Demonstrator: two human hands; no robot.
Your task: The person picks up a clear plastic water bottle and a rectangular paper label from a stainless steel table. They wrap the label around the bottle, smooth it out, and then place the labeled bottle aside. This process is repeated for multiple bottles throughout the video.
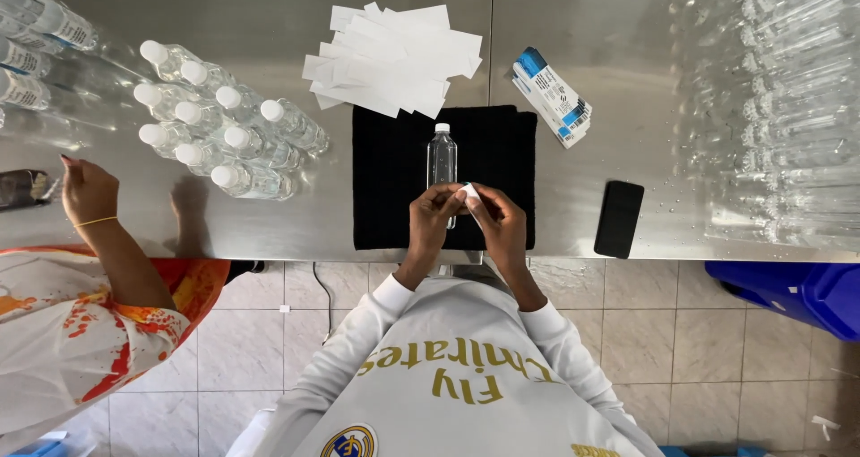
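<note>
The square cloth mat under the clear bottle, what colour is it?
The cloth mat is black, seen in the head view.

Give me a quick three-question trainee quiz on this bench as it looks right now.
1. True or false: the clear bottle on the black mat lies on its side with a white cap.
2. What do the left hand and right hand pinch between them?
A. a phone
B. a small white strip
C. a bottle cap
3. Which lies to the right of the mat: the black phone or the pile of white backing strips?

Key: 1 true; 2 B; 3 the black phone.
</note>
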